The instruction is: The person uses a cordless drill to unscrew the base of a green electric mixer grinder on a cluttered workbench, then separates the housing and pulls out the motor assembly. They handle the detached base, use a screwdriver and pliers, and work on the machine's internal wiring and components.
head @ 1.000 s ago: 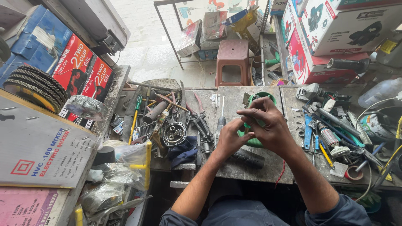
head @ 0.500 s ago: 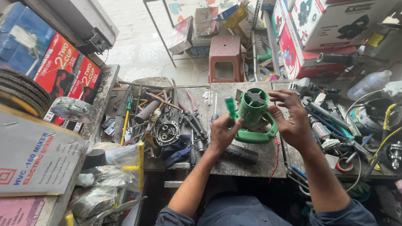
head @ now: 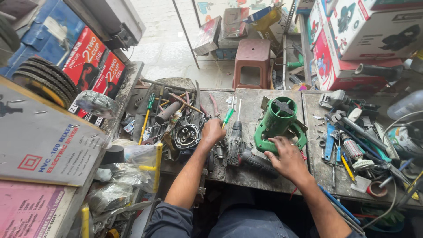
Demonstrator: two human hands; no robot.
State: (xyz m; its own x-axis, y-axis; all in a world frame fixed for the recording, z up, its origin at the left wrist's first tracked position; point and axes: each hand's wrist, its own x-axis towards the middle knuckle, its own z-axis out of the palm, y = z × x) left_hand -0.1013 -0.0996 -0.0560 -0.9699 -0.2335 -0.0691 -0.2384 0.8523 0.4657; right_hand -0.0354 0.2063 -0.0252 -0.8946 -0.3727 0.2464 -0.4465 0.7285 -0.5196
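On bench, two hands, one green housing.

Worn grey workbench with green tool housing, drill, scattered hand tools.

Head view, steeply down, close overhead

- 2 bare forearms, no watch or rings visible.
- left hand and right hand gloveless.
- Dark blue-grey sleeves pushed above the elbows.
- Blue-grey trousers.
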